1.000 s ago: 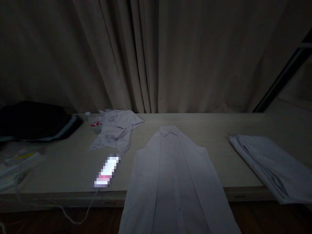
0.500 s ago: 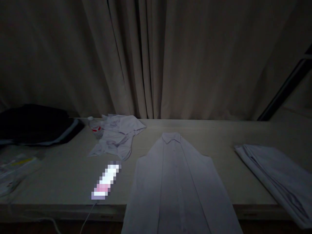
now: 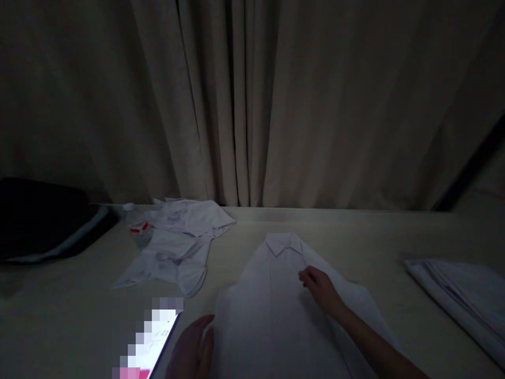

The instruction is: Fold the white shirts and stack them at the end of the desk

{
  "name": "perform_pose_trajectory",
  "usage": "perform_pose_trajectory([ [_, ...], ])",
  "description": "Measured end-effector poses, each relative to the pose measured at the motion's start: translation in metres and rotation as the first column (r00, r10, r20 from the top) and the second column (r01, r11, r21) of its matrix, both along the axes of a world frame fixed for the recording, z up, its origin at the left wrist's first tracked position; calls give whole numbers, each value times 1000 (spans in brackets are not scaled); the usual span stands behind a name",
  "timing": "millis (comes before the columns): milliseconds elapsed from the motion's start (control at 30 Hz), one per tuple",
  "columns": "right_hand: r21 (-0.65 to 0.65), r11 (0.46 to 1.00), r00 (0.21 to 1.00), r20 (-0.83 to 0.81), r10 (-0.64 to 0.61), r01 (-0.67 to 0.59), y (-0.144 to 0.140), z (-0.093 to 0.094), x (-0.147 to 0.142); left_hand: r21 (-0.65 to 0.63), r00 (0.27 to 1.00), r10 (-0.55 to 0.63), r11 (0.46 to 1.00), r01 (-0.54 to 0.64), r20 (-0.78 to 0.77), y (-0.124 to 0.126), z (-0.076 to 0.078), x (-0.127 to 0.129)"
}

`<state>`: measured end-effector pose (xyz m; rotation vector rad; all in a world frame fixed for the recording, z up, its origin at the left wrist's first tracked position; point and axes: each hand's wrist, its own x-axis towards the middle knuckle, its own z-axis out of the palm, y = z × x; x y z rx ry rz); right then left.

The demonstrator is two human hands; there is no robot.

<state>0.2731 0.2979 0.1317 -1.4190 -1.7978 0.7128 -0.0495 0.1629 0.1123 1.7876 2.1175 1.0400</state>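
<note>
Room: It was very dark, so small things were hard to see.
Shirt: A white shirt (image 3: 276,310) lay flat on the table (image 3: 366,237), buttoned side up, with its collar at the far end. It was in the middle, right in front of the person.
Right hand: The right hand (image 3: 321,287) rested on the shirt, just below the collar on the right side. Its fingers lay loose on the cloth, not pinching anything.
Left hand: The left hand (image 3: 193,347) was at the shirt's left edge, near the bottom of the view. It touched the cloth there. I could not tell if it was holding the edge or only resting on it.
Phone: A lit phone (image 3: 148,345) lay just beside the left hand.
Other clothes: A crumpled white shirt (image 3: 177,242) lay further back on the left, next to a bottle (image 3: 138,229). A folded white cloth (image 3: 461,295) sat well apart on the right.
Behind: A curtain (image 3: 252,105) hung at the back.
</note>
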Motion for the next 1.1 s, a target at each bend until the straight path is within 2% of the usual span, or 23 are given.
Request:
perform_pose_trajectory([
  [67, 49, 998, 983, 182, 23, -33, 44, -4, -22, 171, 947, -104, 972, 162, -305, 28, -17, -3],
  [167, 118, 988, 898, 439, 40, -102, 99, -15, -54, 276, 738, -115, 880, 386, -665, 61, -44, 1],
  [233, 124, 980, 856, 513, 70, -154, 126, -28, -73, 261, 634, -69, 873, 412, -770, 75, -59, 5],
  [300, 105, 973, 824, 555, 112, -204, 145, -44, -90, 229, 589, -38, 899, 373, -808, 83, -71, 7],
  [433, 52, 971, 750, 645, 144, -232, 161, -73, -105, 182, 574, -37, 930, 319, -818, 84, -89, 4],
  [567, 48, 980, 666, 740, 96, -194, 162, -88, -103, 144, 594, -56, 948, 283, -802, 77, -96, 3],
  [733, 39, 984, 636, 767, 81, -172, 164, -89, -101, 83, 633, -108, 961, 265, -766, 69, -93, 5],
  [967, 8, 991, 641, 764, 81, -134, 166, -88, -104, 21, 621, -171, 957, 290, -765, 62, -86, 1],
  [1100, 2, 986, 635, 765, 106, -167, 163, -81, -105, -8, 625, -225, 944, 330, -748, 64, -78, -1],
])
